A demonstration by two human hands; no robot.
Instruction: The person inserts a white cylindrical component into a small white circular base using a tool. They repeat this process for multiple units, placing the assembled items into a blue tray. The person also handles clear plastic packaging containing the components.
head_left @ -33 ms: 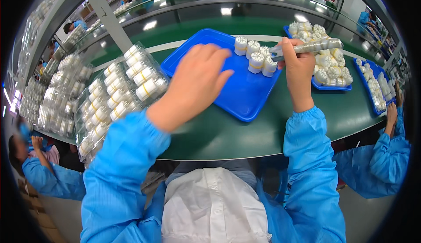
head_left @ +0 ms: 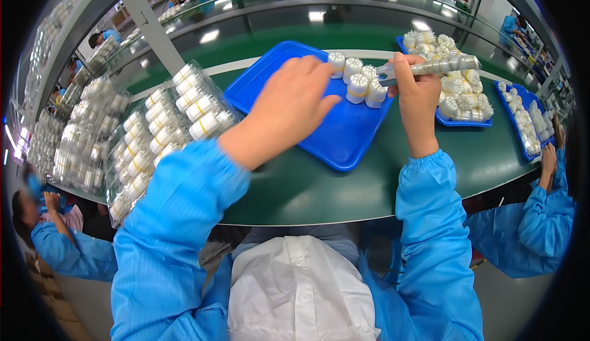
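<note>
My left hand (head_left: 292, 104), slightly blurred, is over the blue tray (head_left: 344, 150). Its thumb stands apart from the fingers and nothing shows in it. The fingertips are near a small group of white cylindrical rolls (head_left: 356, 89) with thin yellow bands, standing upright at the tray's right side. In my right hand (head_left: 418, 92) is a tool with a grey metal tip and a long tape-wrapped handle (head_left: 445, 65). It is held nearly level, the tip pointing left beside the rolls. Its exact kind cannot be made out.
Clear plastic trays of white rolls (head_left: 163, 129) lie at the left. A heaped blue tray (head_left: 473, 121) stands to the right, with another blue tray (head_left: 533, 155) beyond. A metal post (head_left: 147, 24) rises at the back left. Co-workers in blue (head_left: 528, 230) sit on both sides.
My left hand has moved a little to the right, closer to the standing rolls. My right hand and its tool have hardly moved.
</note>
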